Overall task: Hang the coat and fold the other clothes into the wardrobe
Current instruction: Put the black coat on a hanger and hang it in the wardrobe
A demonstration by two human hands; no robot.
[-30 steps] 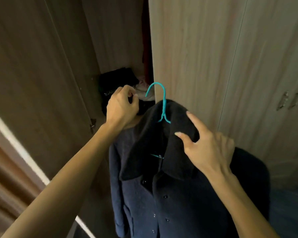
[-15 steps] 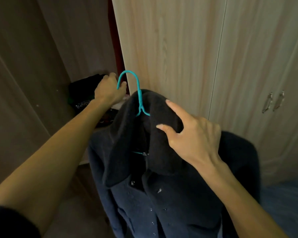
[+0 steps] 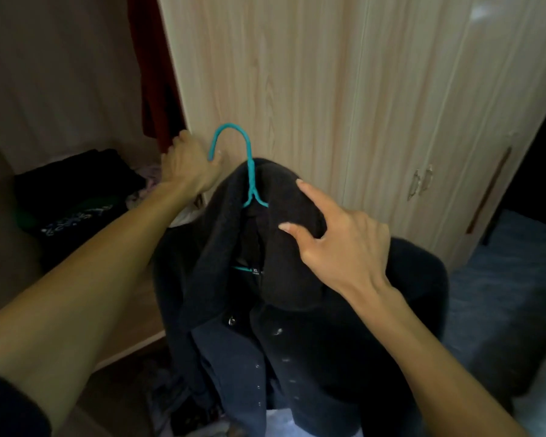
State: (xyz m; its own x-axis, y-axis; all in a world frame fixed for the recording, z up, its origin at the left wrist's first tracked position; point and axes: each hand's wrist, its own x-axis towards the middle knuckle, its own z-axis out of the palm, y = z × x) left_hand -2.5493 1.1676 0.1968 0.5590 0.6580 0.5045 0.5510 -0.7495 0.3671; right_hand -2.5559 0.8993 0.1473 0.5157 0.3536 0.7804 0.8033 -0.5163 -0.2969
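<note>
**A:** Eyes on the coat (image 3: 297,342). What have we got?

**B:** Dark navy, fleecy, with a wide collar turned down. There's an XL tag at the neck and small buttons running down the front. It's draped on a teal hanger (image 3: 249,171), hook poking up out of the collar.

**A:** And where is everything, left to right?

**B:** Far left is the open wardrobe (image 3: 60,74), with dark clothes (image 3: 76,190) lying on its shelf. Next comes the left grip (image 3: 189,165), up at the edge of the door (image 3: 297,89), fingers curled. The hook's tip lies right against it, but I cannot tell whether it has hold of the hook.

**A:** And the coat itself?

**B:** In the air, just right of and below that grip, in front of the closed door and outside the wardrobe. The right grip (image 3: 344,247) is on the collar's right side. Its forefinger stretches over the top, its thumb is on the front and the other fingers are tucked behind, pinching the fabric.
</note>
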